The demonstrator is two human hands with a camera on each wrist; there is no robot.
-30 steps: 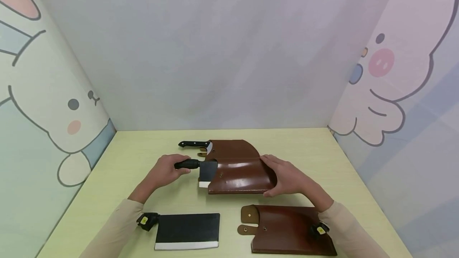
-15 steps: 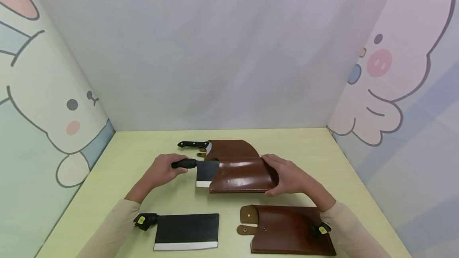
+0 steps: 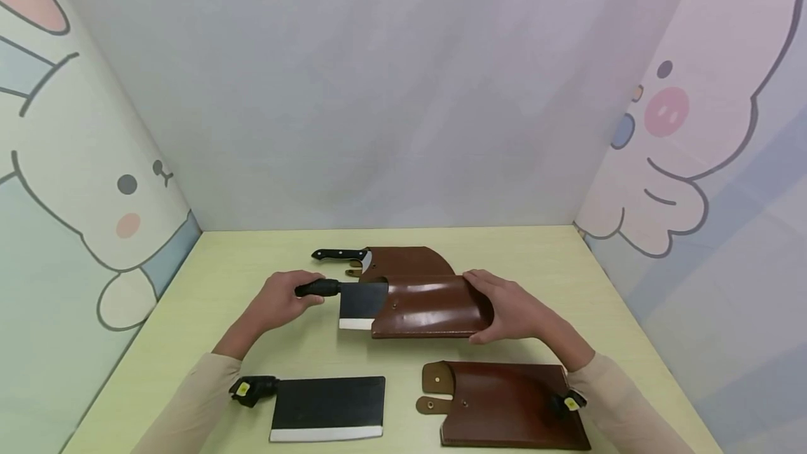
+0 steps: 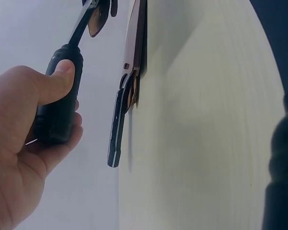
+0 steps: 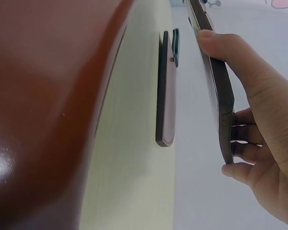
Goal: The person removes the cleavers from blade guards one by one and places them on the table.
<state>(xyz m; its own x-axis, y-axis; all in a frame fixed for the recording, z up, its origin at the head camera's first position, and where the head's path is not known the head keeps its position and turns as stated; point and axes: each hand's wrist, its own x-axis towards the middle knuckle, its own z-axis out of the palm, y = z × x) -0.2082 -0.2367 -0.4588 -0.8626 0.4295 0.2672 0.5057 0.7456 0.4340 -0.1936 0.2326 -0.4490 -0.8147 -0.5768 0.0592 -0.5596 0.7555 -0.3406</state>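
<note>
In the head view my left hand [image 3: 280, 300] grips the black handle [image 3: 318, 287] of a cleaver [image 3: 362, 300]. Most of its dark blade with a bright edge sits inside a glossy brown leather sheath [image 3: 435, 308]. My right hand [image 3: 513, 308] holds that sheath by its right end, above the table. In the left wrist view, the thumb and curled fingers of my left hand [image 4: 29, 124] are round the handle. From the right wrist view, my right hand [image 5: 269, 115] pinches the sheath's edge [image 5: 223, 88] between thumb and fingers.
A second cleaver [image 3: 330, 401] lies flat at the front left of the pale table [image 3: 630, 342]. To its right lies another brown sheath [image 3: 504, 408] with strap tabs. Behind the hands rests a sheathed knife, its black handle [image 3: 340, 254] pointing left.
My left hand has drawn the cleaver leftward, and more blade shows outside the sheath. My right hand has shifted slightly right with the sheath.
</note>
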